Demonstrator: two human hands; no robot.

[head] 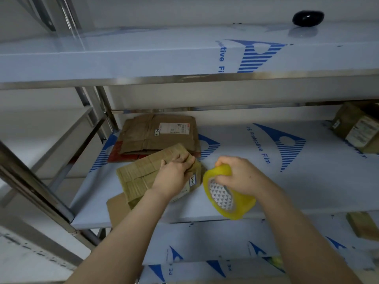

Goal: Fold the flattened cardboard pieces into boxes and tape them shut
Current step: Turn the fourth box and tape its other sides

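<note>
Both hands are occupied and held apart. The left hand point(176, 174) is laid on top of the cardboard box point(141, 178), its fingers bent over the far edge and its thumb spread to the left, so that the box is held down. The right hand point(240, 175) is clamped from above round the yellow tape roll point(227, 196), which is held tilted just to the right of the box. The box is folded up, covered in strips of old tape, and set askew on the middle shelf point(246, 152) near its left end; a white handwritten label point(193, 180) is seen on its right side. A flat cardboard sheet point(117, 210) is pinned under it and juts over the near edge of the shelf. Farther back, a stack of flattened cardboard point(158, 134) with a shipping label is laid, with a red piece point(118, 155) showing under it at the left. At the far right of the same shelf a made-up box point(359, 128) is placed. A black rounded object point(307, 17) is seen on the upper shelf point(143, 56), and a piece of cardboard point(363, 224) on the lower shelf at the right.
</note>
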